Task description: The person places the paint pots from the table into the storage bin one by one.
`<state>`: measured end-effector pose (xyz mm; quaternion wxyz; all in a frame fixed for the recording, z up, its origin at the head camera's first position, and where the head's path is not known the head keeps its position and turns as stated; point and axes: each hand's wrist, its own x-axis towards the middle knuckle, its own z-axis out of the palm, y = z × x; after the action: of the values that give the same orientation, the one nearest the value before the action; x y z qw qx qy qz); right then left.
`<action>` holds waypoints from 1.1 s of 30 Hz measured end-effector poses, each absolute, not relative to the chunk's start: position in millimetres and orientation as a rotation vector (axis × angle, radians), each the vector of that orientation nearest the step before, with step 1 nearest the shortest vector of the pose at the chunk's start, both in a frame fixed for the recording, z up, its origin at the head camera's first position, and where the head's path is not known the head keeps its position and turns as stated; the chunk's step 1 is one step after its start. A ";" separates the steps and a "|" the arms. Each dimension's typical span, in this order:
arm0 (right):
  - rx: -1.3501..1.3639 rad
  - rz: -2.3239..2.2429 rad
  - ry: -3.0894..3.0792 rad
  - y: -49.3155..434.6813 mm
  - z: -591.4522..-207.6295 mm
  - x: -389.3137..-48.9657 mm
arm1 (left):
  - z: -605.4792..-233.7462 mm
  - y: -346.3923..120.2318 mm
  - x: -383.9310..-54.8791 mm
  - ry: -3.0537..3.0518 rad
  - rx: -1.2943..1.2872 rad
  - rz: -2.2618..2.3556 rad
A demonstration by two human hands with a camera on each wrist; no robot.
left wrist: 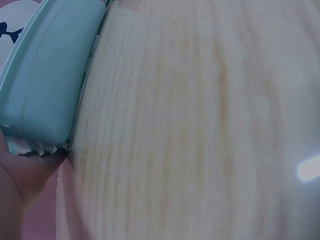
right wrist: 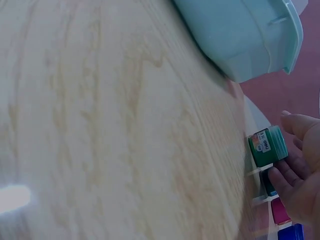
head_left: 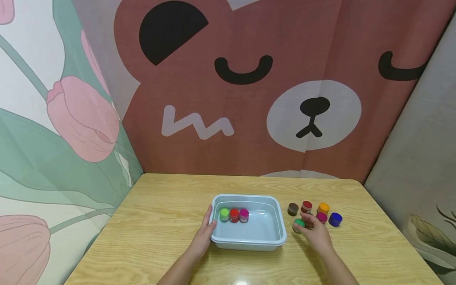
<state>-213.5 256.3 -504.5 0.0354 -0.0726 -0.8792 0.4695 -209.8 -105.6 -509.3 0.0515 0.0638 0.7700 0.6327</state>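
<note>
A pale blue plastic tray (head_left: 249, 241) sits on the table, with a light green jar (head_left: 224, 215), a red jar (head_left: 234, 215) and a magenta jar (head_left: 244, 215) standing inside at its left. My left hand (head_left: 203, 236) grips the tray's left end, thumb at the rim and fingers along the outer wall. To the right of the tray, my right hand (head_left: 318, 236) is at a small green paint jar (right wrist: 265, 146) with a white label. In the right wrist view the thumb stands apart from that jar, and the fingers extend beside it.
Around the right hand stand a brown jar (head_left: 293, 209), a dark red jar (head_left: 306, 206), an orange jar (head_left: 323, 208), a second magenta jar (head_left: 322, 217) and a blue jar (head_left: 335, 219). Another dark jar is partly hidden by the fingers. Printed curtains hang behind the wooden table (head_left: 160, 221).
</note>
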 end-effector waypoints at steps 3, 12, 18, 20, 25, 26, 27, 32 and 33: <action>-0.237 1.441 -2.692 255.5 -506.5 -213.4 | -509.0 -105.3 -209.5 2.344 0.188 1.919; -0.281 1.340 -2.726 251.1 -510.0 -211.4 | -508.3 -105.4 -208.5 2.341 0.174 1.911; -0.294 1.317 -2.715 250.9 -513.8 -211.7 | -508.2 -105.2 -208.4 2.341 0.184 1.922; -0.299 1.314 -2.709 250.9 -515.0 -212.1 | -508.2 -105.1 -208.3 2.346 0.182 1.921; -0.316 1.336 -2.695 250.8 -514.9 -211.7 | -508.2 -105.0 -208.8 2.341 0.177 1.921; -0.320 1.352 -2.691 250.7 -514.0 -211.5 | -508.1 -105.0 -209.0 2.341 0.176 1.921; -0.322 1.370 -2.684 250.6 -512.8 -211.3 | -508.1 -105.1 -209.1 2.340 0.176 1.921; -0.317 1.434 -2.660 250.9 -505.6 -212.0 | -507.9 -105.2 -209.4 2.339 0.180 1.921; -0.309 1.433 -2.659 250.8 -503.8 -212.5 | -507.9 -105.1 -209.1 2.338 0.179 1.920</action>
<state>-212.5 250.8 -503.8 0.0524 -0.1018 -0.8745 0.4713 -209.1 -105.1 -507.9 0.0552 0.0590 0.7703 0.6325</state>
